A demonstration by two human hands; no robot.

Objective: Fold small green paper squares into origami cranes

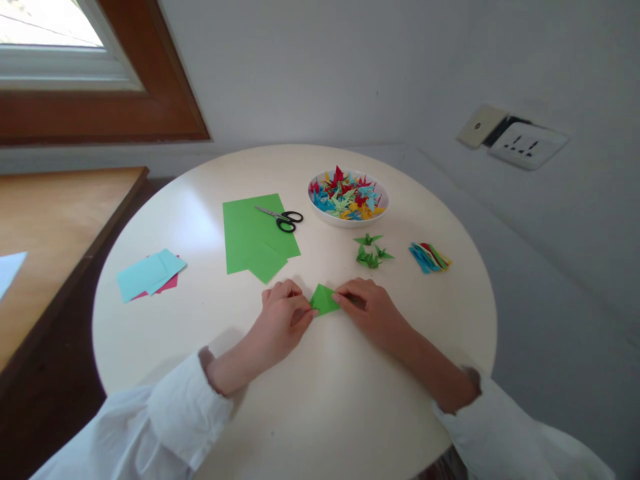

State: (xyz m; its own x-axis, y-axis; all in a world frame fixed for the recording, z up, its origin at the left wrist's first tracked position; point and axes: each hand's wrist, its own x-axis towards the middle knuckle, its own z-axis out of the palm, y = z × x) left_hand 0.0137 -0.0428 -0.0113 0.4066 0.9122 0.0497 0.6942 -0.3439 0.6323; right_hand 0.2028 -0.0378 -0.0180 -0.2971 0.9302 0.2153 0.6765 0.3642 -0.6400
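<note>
A small piece of green origami paper [324, 300], showing a crease and a pointed top, lies between my hands near the middle of the round table. My left hand [284, 317] pinches its left corner between thumb and fingers. On the other side, my right hand [373, 310] grips the right corner the same way. Just beyond, several folded green paper cranes [369, 256] sit in a cluster. Green paper sheets [245, 230] lie farther back to the left, with black-handled scissors [284, 219] resting on the larger sheet.
A white bowl [327, 217] full of colourful paper cranes stands at the back of the white table [310, 400]. Coloured paper strips [430, 257] lie at right, light blue and pink sheets [150, 275] at left. A wooden surface [65, 213] is beyond the table's left edge.
</note>
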